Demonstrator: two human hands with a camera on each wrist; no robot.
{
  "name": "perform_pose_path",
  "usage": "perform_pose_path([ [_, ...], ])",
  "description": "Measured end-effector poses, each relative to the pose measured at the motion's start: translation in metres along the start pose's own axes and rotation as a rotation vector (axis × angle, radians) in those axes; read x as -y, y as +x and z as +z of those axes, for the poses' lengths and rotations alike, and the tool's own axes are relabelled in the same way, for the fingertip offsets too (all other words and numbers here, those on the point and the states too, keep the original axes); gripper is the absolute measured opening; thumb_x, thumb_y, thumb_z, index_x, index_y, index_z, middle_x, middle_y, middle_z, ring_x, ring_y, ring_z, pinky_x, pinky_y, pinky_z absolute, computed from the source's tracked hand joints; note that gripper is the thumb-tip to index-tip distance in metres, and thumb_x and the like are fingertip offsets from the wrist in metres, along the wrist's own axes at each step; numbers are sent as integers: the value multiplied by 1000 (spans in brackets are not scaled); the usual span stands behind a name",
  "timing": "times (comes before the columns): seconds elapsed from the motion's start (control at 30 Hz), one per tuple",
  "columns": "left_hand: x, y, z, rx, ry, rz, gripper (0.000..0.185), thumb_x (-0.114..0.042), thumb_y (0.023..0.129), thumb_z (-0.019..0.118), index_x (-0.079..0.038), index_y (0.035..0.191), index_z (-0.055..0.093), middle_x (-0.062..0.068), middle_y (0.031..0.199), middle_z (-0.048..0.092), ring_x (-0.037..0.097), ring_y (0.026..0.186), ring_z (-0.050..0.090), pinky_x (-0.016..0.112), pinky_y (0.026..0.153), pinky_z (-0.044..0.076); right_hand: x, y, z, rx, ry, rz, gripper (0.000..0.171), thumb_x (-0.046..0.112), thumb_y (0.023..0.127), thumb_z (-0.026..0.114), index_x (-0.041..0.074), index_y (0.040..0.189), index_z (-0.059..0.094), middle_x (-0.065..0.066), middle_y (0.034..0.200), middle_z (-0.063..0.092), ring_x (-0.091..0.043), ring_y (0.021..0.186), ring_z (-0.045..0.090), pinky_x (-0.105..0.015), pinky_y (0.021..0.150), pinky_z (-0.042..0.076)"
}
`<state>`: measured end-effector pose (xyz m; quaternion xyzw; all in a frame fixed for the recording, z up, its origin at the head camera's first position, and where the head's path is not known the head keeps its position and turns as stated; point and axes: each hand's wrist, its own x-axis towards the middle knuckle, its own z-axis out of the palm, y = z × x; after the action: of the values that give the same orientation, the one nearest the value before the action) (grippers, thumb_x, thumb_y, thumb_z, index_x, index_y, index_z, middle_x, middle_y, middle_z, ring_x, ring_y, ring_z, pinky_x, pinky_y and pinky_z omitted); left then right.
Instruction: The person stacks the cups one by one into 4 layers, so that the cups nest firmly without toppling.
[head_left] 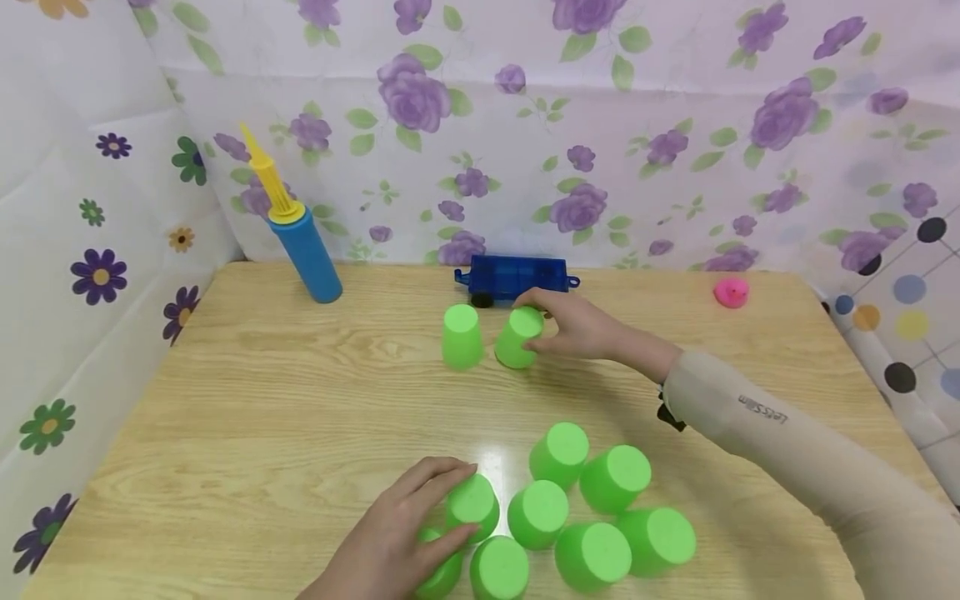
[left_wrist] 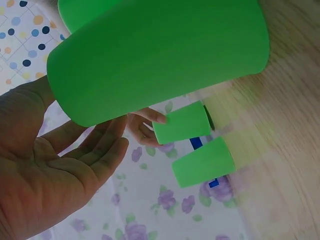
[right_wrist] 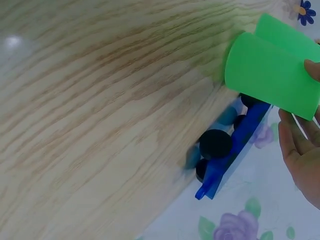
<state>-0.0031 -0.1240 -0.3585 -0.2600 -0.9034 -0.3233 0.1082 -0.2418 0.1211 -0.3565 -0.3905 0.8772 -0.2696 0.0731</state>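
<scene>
In the head view, my right hand (head_left: 573,327) grips an upside-down green cup (head_left: 516,340) near its closed end, thumb on one side and fingers on the other. A dark gap shows under part of that cup's rim in the left wrist view, so it sits slightly tilted. Just left of it stands another upside-down green cup (head_left: 461,337). My left hand (head_left: 397,525) holds a green cup (head_left: 474,508) at the near edge of a group, its thumb and fingers spread about the top. Around it stand several more upside-down cups, such as a near one (head_left: 500,571).
Behind the two far cups lies a blue toy trailer (head_left: 517,277) with black wheels, against the flowered cloth. A blue and yellow hand pump (head_left: 307,250) stands at the back left. At the back right sits a small pink toy duck (head_left: 731,292).
</scene>
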Motion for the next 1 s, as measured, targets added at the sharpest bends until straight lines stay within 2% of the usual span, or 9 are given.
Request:
perform_pose_path([
  [0.13, 0, 2, -2, 11, -2, 8, 49, -22, 74, 80, -13, 119, 61, -7, 116, 55, 10, 102, 58, 25, 84, 52, 3, 6, 0, 26, -27, 7, 52, 24, 80, 74, 9, 124, 52, -6, 119, 58, -21, 108, 56, -40, 90, 49],
  [0.3, 3, 2, -2, 80, -23, -43, 49, -22, 75, 79, -12, 120, 61, -8, 117, 55, 9, 103, 56, 27, 86, 51, 5, 12, 2, 57, -64, 22, 52, 28, 82, 73, 11, 126, 51, -5, 121, 57, -19, 108, 56, -37, 91, 48],
  [0.6, 7, 5, -3, 130, -45, -76, 51, -22, 74, 79, -16, 121, 59, -11, 113, 58, 7, 101, 58, 27, 86, 51, 2, 19, 6, 78, -20, -1, 54, 30, 83, 71, 11, 128, 50, -6, 123, 56, -21, 110, 55, -42, 92, 48],
  [0.77, 3, 10, -8, 210, 12, -114, 49, -26, 76, 77, -14, 121, 59, -9, 113, 60, 9, 100, 59, 29, 84, 52, 0, 20, 11, 78, -8, -18, 55, 32, 84, 70, 11, 130, 49, -6, 125, 55, -22, 109, 55, -43, 91, 48],
  [0.87, 3, 12, -9, 230, 33, -129, 48, -27, 76, 78, -15, 119, 60, -9, 110, 60, 8, 99, 60, 30, 83, 52, -1, 20, 11, 69, -16, -21, 55, 32, 84, 70, 10, 130, 49, -6, 124, 56, -21, 109, 56, -43, 91, 48],
  [1.0, 4, 11, -8, 232, 20, -102, 49, -27, 76, 77, -15, 120, 60, -9, 110, 60, 9, 97, 60, 28, 83, 52, -1, 19, 11, 67, -18, -18, 56, 32, 84, 70, 9, 130, 49, -5, 123, 56, -21, 109, 56, -43, 91, 48],
])
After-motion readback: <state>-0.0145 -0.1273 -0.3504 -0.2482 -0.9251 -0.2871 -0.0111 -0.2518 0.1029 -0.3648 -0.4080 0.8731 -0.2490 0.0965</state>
